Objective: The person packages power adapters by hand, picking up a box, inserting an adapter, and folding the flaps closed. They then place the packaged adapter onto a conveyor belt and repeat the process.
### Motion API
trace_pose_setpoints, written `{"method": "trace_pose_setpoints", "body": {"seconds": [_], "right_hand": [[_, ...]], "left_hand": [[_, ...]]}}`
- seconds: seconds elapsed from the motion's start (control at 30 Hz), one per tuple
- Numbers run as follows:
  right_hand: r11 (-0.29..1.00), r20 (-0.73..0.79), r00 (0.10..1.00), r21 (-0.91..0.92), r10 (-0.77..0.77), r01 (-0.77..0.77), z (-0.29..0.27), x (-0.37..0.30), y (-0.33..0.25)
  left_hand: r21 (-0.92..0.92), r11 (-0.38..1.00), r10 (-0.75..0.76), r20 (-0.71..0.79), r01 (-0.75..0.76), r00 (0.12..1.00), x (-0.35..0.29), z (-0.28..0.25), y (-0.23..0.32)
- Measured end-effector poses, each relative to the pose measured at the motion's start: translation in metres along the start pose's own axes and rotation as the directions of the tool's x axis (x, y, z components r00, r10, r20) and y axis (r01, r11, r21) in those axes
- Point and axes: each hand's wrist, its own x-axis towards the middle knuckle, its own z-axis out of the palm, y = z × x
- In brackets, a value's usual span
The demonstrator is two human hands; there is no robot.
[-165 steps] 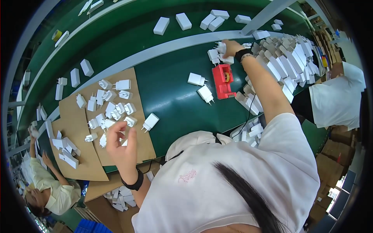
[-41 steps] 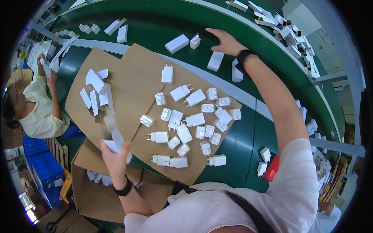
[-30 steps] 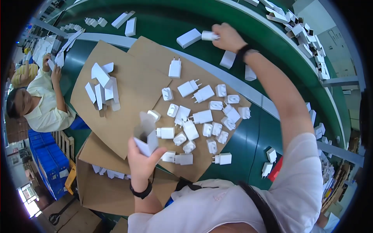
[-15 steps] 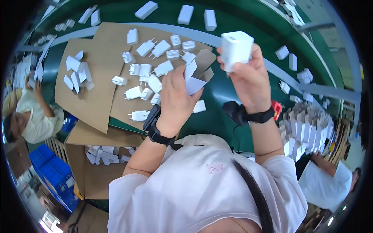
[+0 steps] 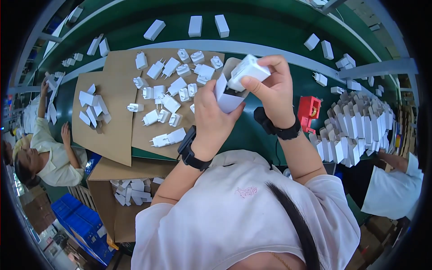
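Note:
My left hand [image 5: 213, 105] is closed around a small white open-topped carton [image 5: 228, 100], its flaps standing up. Pinched in my right hand [image 5: 273, 90] is a white plug charger [image 5: 249, 71], tilted, with its lower end at the mouth of the carton. Whether its prongs are inside is hard to see. Left of my left hand, several loose white chargers [image 5: 171, 103] lie on a flat brown cardboard sheet [image 5: 146, 122], many with two prongs showing.
Folded white card pieces [image 5: 94, 107] lie on the cardboard at left. An open brown box [image 5: 121, 222] below holds white pieces. At right are a red tape dispenser [image 5: 308, 112] and stacked open cartons [image 5: 355, 128]. Closed cartons [image 5: 195, 26] sit on the green belt [image 5: 256, 29]. Co-workers sit either side.
My right hand has brought the charger left and down, from beside the carton to its open mouth. The left hand still holds the carton. The whole view has shifted a little.

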Motion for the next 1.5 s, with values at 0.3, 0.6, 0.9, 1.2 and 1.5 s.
{"method": "trace_pose_setpoints", "body": {"seconds": [0.3, 0.6, 0.9, 1.2, 1.5], "right_hand": [[0.973, -0.092, 0.981, -0.138, 0.172, -0.184, -0.022, -0.001, 0.008], [0.904, 0.084, 0.995, -0.417, -0.062, 0.092, -0.021, -0.023, 0.014], [0.921, 0.126, 0.922, 0.096, 0.366, -0.378, -0.013, -0.033, 0.028], [0.998, -0.003, 0.998, 0.000, -0.060, 0.060, -0.010, -0.046, 0.025], [0.934, 0.121, 0.933, -0.162, 0.339, -0.318, -0.030, -0.029, 0.007]], "left_hand": [[-0.051, 0.998, 0.026, -0.011, -0.026, 1.000, -0.006, 0.011, -0.008], [-0.033, 0.989, 0.146, 0.115, -0.143, 0.983, -0.002, 0.018, -0.002], [-0.117, 0.978, -0.127, 0.319, 0.172, 0.939, 0.005, 0.018, 0.007], [-0.109, 0.994, -0.003, 0.256, 0.031, 0.967, -0.004, 0.023, 0.001], [-0.054, 0.993, 0.119, 0.249, -0.109, 0.961, -0.008, 0.014, -0.001]]}}
